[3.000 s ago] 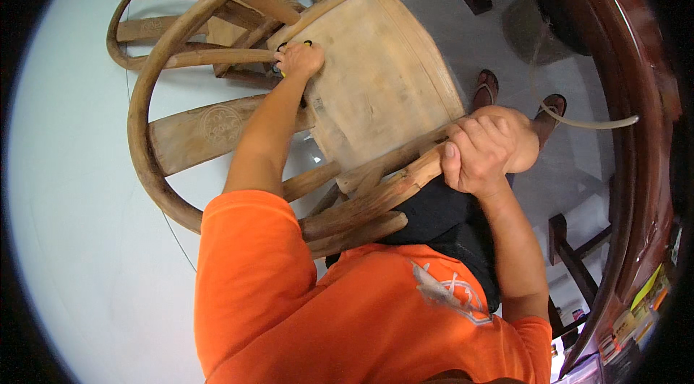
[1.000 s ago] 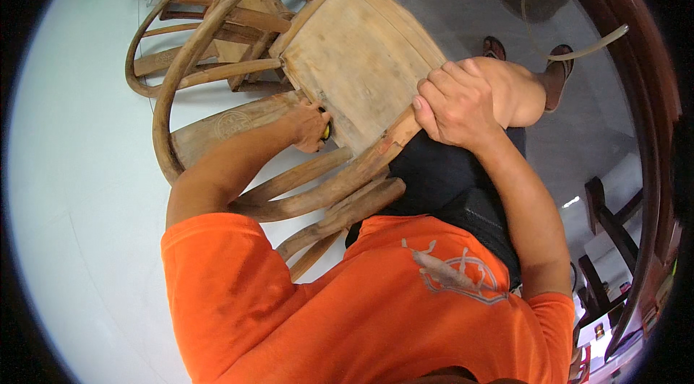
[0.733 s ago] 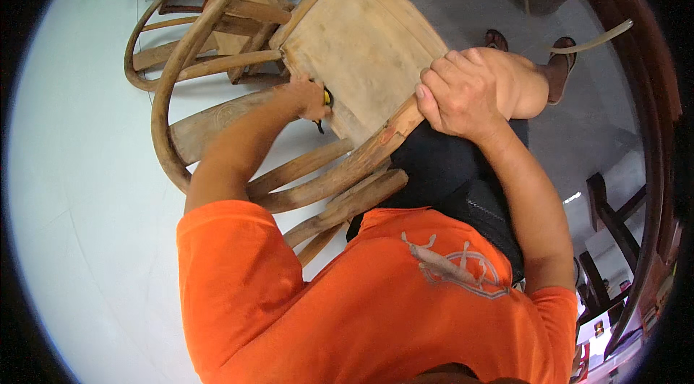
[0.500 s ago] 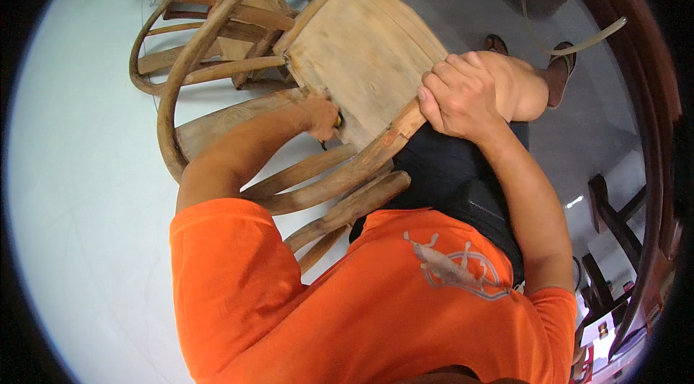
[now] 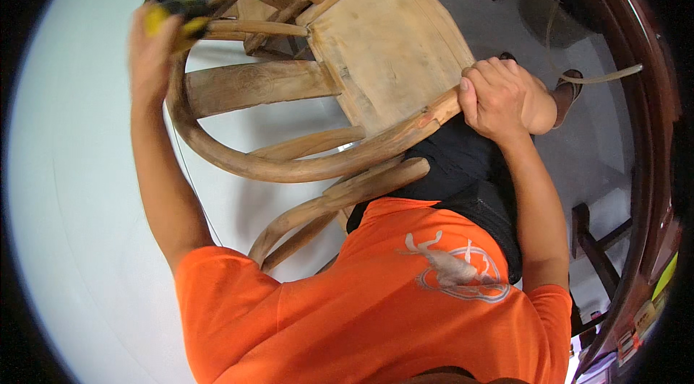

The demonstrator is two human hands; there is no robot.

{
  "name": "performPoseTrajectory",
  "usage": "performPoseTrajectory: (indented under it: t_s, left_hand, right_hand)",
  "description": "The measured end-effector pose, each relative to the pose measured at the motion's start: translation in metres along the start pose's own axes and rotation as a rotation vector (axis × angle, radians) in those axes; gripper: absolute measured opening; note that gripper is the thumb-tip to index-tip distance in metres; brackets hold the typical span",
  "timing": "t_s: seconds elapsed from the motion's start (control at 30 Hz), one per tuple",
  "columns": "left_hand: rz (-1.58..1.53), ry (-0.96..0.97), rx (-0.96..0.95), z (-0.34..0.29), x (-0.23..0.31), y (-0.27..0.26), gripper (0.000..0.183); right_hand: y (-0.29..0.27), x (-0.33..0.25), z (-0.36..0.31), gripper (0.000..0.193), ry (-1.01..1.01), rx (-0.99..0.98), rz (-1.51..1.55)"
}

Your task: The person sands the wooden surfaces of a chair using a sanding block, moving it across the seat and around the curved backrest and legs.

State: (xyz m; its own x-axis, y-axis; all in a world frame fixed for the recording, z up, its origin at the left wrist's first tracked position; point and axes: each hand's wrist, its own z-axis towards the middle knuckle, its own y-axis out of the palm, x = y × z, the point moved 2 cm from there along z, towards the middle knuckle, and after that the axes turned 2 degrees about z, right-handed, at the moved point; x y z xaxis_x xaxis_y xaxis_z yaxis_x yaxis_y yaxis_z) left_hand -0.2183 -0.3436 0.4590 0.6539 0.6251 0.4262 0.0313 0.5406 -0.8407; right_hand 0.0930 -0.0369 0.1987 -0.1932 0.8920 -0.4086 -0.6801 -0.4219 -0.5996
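Observation:
An unfinished wooden chair (image 5: 394,44) with a curved, horseshoe-like rail lies tilted in front of me, its flat seat facing up. At the far left, my left hand (image 5: 150,52) is closed on a black-and-yellow tool (image 5: 194,26), blurred by motion, that looks like a power sander. It is held over the curved rail; whether it touches the wood I cannot tell. My right hand (image 5: 495,95) wraps round the right end of the chair's arm rail (image 5: 426,120), near my knee. A flat back slat (image 5: 260,86) runs between the rail and the seat.
Behind this chair stands another wooden chair (image 5: 267,8). Another curved wooden frame (image 5: 347,192) is close to my lap. At the right are a dark, glossy wooden edge (image 5: 654,131), a pale hose (image 5: 611,77) and a bucket-like container (image 5: 553,12). Pale floor (image 5: 87,167) spreads to the left.
My left hand has swung from the seat's rear edge up and left, carrying the tool past the rail. The chair and my right hand, still gripping it, appear slightly farther right.

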Motion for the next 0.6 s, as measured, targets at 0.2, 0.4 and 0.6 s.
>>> performPoseTrajectory:
  t_s: [0.2,0.4,0.6]
  left_hand:
    - [-0.187,-0.297,0.891,-0.128,-0.131,-0.045,0.030]
    - [-0.346,-1.273,0.048,-0.253,-0.242,0.151,0.034]
    - [-1.270,-0.844,0.012,-0.210,-0.257,0.314,0.033]
  right_hand:
    - [-0.003,-0.004,0.001,0.012,0.001,-0.086,-0.027]
    - [0.000,-0.007,0.000,0.013,0.048,-0.115,-0.071]
    - [-0.005,-0.004,0.002,0.014,0.045,-0.157,-0.136]
